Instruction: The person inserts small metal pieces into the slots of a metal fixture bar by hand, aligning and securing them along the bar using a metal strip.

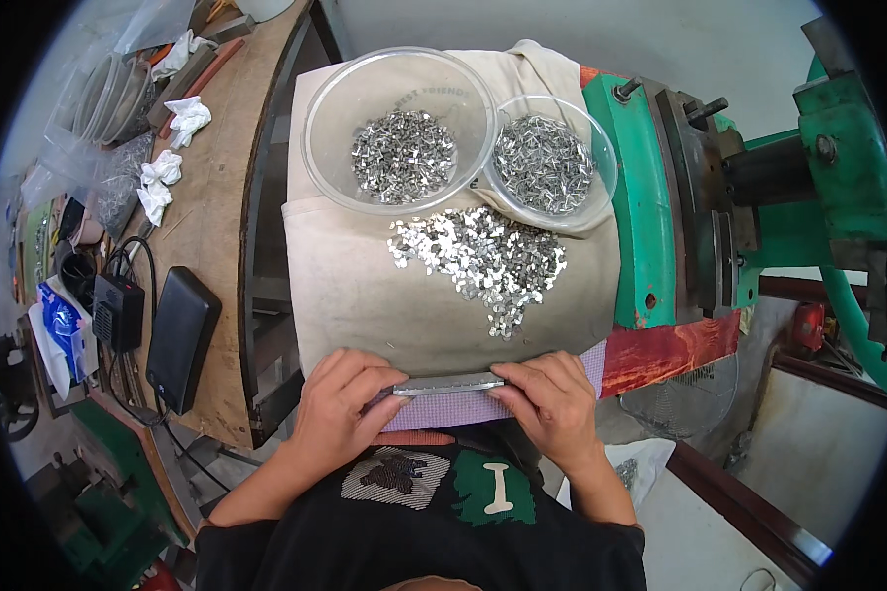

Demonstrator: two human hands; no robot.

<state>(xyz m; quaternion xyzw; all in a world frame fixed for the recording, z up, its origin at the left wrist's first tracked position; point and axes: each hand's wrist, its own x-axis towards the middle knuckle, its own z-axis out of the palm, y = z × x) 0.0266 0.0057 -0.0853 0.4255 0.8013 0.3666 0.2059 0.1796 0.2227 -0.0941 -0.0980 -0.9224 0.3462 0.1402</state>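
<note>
Two clear bowls stand on the cloth: a larger bowl (325,103) and a smaller bowl (601,148), each holding a heap of small metal pieces. One loose pile of metal pieces (483,261) lies below them. Two white crumpled rags (163,182) lie on the bench (222,197), beside one black flat box (180,337).

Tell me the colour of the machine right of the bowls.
Green, with a red part below; the machine shows in the head view.

Left hand (343,406) and right hand (552,402) grip metal strip (448,384).

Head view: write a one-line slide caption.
Both hands hold a metal strip before loose metal clips and two bowls.
</note>
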